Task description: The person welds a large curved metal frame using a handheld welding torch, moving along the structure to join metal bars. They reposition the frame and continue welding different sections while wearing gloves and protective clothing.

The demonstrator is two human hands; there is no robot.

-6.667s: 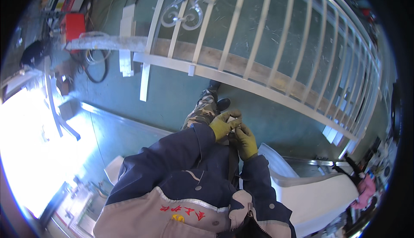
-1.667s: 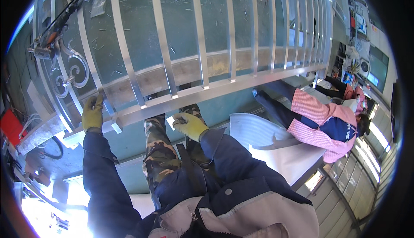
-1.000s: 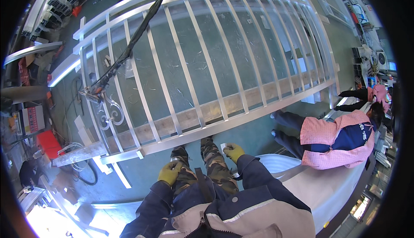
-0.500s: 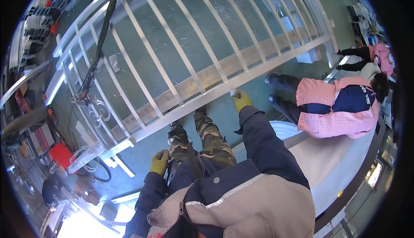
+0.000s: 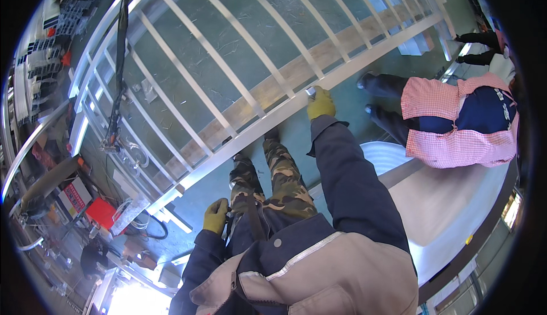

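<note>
My right hand (image 5: 321,104), in a yellow-green work glove, is closed on a small silvery metal piece (image 5: 310,91). That piece is at the near edge of a metal railing frame (image 5: 268,122); whether it touches cannot be told. The frame has a long near rail with several parallel bars running away from it. Lower down, beside my left thigh, my left hand (image 5: 216,216) in a matching glove has its fingers curled closed. What it holds, if anything, is hidden.
A dark cable (image 5: 121,58) hangs over the frame's left part, near a scroll ornament (image 5: 135,154). To the right, a co-worker in a pink checked garment (image 5: 433,101) bends beside a large pale curved surface (image 5: 450,201). A red box (image 5: 101,212) sits at lower left.
My right hand has moved up to the near rail with the small metal piece. The view has shifted a little, and my left hand stays curled by my thigh.
</note>
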